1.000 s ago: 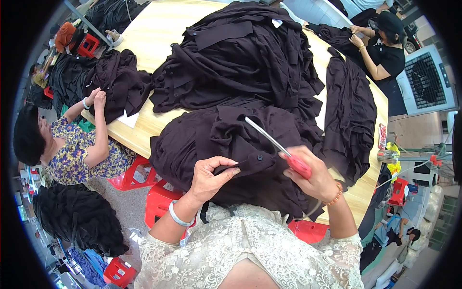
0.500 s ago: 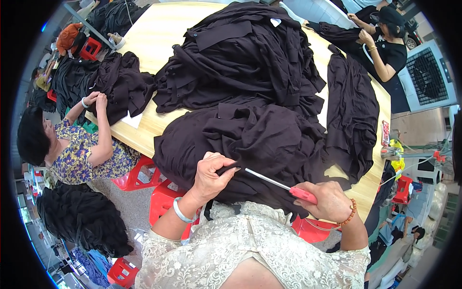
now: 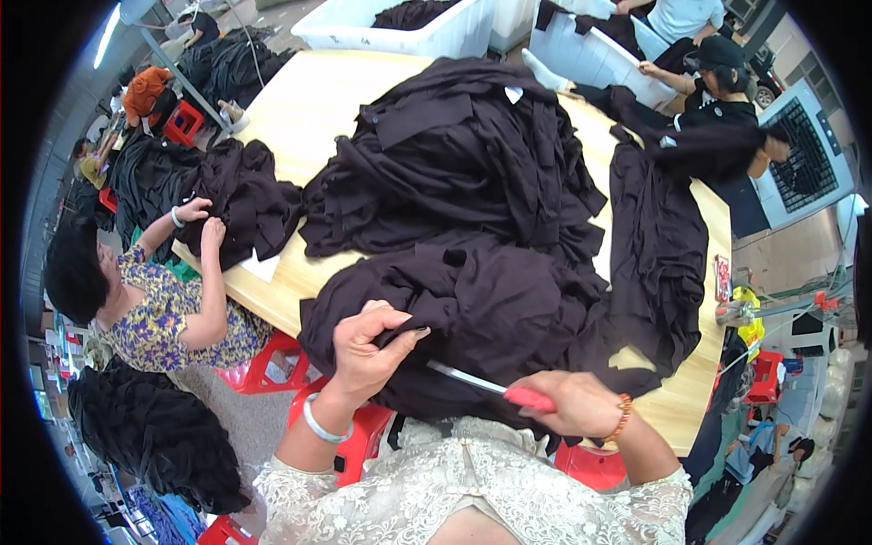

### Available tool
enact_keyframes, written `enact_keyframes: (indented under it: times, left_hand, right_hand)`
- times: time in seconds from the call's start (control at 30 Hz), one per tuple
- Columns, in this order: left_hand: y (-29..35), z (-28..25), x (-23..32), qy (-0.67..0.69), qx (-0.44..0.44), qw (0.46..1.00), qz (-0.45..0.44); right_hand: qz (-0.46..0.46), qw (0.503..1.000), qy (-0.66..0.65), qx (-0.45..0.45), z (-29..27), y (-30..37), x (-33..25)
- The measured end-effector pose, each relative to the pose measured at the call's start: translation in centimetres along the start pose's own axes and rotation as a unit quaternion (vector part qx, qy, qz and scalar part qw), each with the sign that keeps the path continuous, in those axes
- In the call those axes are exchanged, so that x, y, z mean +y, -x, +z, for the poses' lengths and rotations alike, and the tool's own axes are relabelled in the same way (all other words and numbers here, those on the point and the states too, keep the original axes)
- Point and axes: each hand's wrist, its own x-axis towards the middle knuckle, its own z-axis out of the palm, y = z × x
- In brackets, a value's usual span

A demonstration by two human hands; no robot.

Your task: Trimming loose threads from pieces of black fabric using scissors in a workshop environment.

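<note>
At the far left of the frame a seated co-worker [image 3: 136, 300] in a flowered top has both hands on a small heap of dark cloth [image 3: 232, 200] at the table's left edge; a white slip of paper [image 3: 261, 266] lies on the wood just below that heap, its face too small to tell apart; red stools [image 3: 272, 359] stand under the table edge there and another sits at upper left.

Lower centre, the left hand [image 3: 368, 350] is closed in a pinch on a fold of the dark garment [image 3: 490, 309] that lies on the near edge of the pale wooden table [image 3: 300, 118]; the thumb and fingers are curled tight around the cloth and lift it a little; the right hand [image 3: 572, 404] is wrapped shut around the red handle of a thin-bladed trimming tool [image 3: 481, 386], whose pale blade points left toward the pinched fold and seems to touch it.

As a judgement, the work looks far from finished: the big pile of dark garments [image 3: 454, 163] fills the table's middle, and I cannot tell which pieces are already trimmed.

Upper centre, white plastic bins [image 3: 454, 36] hold more dark cloth; a small white tag [image 3: 514, 93] shows on the pile's top.

At right, a second co-worker [image 3: 718, 100] in black handles cloth; a small red rectangular object [image 3: 723, 277] rests on the table's right edge; a white boxed fan [image 3: 804, 154] stands beyond.
</note>
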Motion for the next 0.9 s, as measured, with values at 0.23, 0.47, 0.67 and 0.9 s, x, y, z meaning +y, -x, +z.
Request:
enact_keyframes:
  times: [0.23, 0.47, 0.67, 0.9]
  left_hand:
    - [-8.4, -6.1, 7.7, 0.01, 0.029, 0.976, 0.217]
    - [-16.1, -10.5, 5.0, 0.063, 0.22, 0.967, 0.11]
    - [-26.0, -10.7, -3.9, -0.119, 0.258, 0.93, 0.231]
    - [-19.4, -9.2, -12.3, -0.17, 0.066, 0.981, -0.073]
  right_hand:
    - [0.102, 0.986, -0.045, 0.126, -0.9, -7.4, 3.7]
    - [0.067, 0.856, 0.259, 0.442, -12.1, -9.5, 7.3]
    - [0.098, 0.703, 0.486, 0.51, -19.6, -17.4, 7.2]
    - [0.176, 0.897, 0.303, 0.271, -13.7, -18.4, 9.6]
